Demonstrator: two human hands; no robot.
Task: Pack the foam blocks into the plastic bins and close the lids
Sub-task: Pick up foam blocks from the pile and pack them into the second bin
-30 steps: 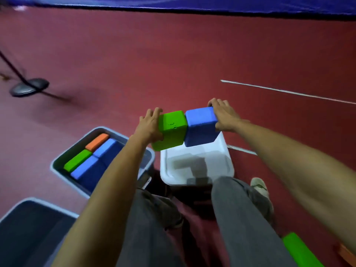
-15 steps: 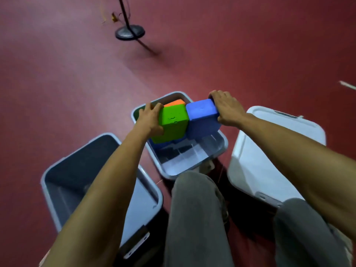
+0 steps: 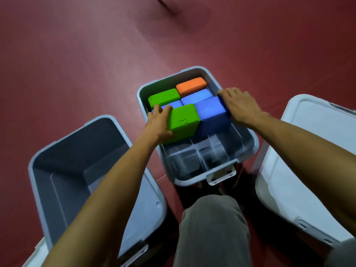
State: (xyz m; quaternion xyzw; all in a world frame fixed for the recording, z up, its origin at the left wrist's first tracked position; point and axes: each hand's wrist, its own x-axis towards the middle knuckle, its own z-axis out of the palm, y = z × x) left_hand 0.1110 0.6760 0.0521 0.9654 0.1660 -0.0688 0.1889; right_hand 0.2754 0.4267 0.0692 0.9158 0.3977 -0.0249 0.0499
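Since 0.5 s ago, both blocks lowered into middle bin [image 3: 248,149], pressed together: left hand [image 3: 157,123] flat against green block [image 3: 183,123], right hand [image 3: 239,105] against blue block [image 3: 211,114]. Packed blocks [image 3: 163,97] behind; empty bin [image 3: 48,157] left, lidded bin [image 3: 308,151] right.

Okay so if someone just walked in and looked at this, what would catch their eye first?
Most likely the bright green block and blue block pressed side by side between the left hand and right hand, held over the middle bin. Behind them, at that bin's far end, sit an orange block, a green one and more blue ones. An open bin with nothing visible inside stands to the left on the red floor.
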